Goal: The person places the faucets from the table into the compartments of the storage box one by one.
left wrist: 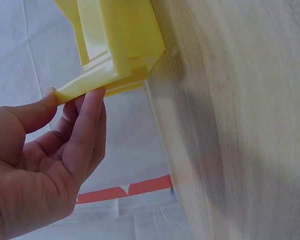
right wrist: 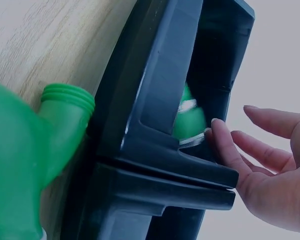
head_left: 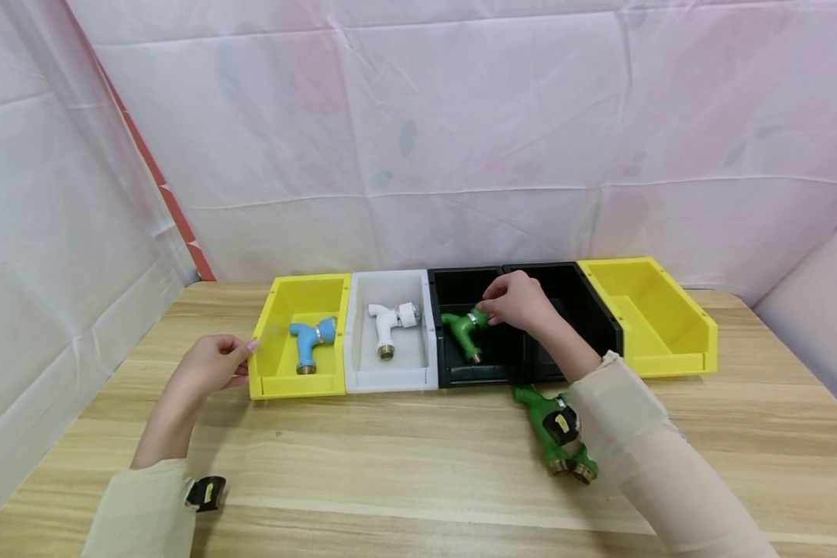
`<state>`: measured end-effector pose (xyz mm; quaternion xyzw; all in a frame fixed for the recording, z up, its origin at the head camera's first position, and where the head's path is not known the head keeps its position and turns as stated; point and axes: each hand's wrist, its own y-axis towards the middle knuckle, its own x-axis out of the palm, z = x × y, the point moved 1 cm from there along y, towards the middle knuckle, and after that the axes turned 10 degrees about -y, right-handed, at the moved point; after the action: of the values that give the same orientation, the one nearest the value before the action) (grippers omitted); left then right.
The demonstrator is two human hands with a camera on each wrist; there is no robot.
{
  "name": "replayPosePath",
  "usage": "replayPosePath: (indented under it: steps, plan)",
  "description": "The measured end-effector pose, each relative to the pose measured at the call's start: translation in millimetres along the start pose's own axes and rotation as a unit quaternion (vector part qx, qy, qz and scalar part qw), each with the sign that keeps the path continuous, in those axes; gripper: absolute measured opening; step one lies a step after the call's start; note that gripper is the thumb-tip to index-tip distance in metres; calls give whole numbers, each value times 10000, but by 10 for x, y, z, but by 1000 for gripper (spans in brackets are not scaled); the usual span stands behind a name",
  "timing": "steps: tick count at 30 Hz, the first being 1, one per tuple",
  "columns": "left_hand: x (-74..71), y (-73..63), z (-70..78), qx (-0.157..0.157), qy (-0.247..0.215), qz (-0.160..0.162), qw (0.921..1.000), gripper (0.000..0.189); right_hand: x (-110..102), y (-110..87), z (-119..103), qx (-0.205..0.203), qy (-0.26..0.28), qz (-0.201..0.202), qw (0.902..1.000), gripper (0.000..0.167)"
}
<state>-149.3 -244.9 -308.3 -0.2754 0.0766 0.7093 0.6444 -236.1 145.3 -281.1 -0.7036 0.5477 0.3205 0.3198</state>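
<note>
At the left end of a row of bins, my left hand (head_left: 212,364) pinches the side edge of a yellow bin (head_left: 303,387) between thumb and fingers. A blue tap (head_left: 307,345) lies inside that bin. My right hand (head_left: 519,302) is over a black bin (head_left: 481,375), its fingertips right at the handle end of a green tap (head_left: 465,332) lying in it. In the right wrist view, the thumb (right wrist: 275,119) stands apart from the fingers, and the green tap is partly hidden behind the bin's front wall.
A white bin (head_left: 392,380) with a white tap (head_left: 386,324) stands between the yellow and black bins. Farther right are a second black bin (head_left: 603,329) and another yellow bin (head_left: 676,363). Green taps (head_left: 540,422) lie on the wooden table (head_left: 363,473) under my right forearm. Cloth hangs behind.
</note>
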Motion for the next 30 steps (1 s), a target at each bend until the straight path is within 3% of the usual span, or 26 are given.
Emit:
replayPosePath:
  steps: [14, 30]
  plan:
    - [-8, 18, -18, 19, -80, -33, 10000, 34, -75, -32, 20, 89, 962, -291, 9949, 25]
    - [-19, 34, -32, 26, -57, -23, 10000, 34, -137, -164, 20, -105, 1054, -595, 9926, 23]
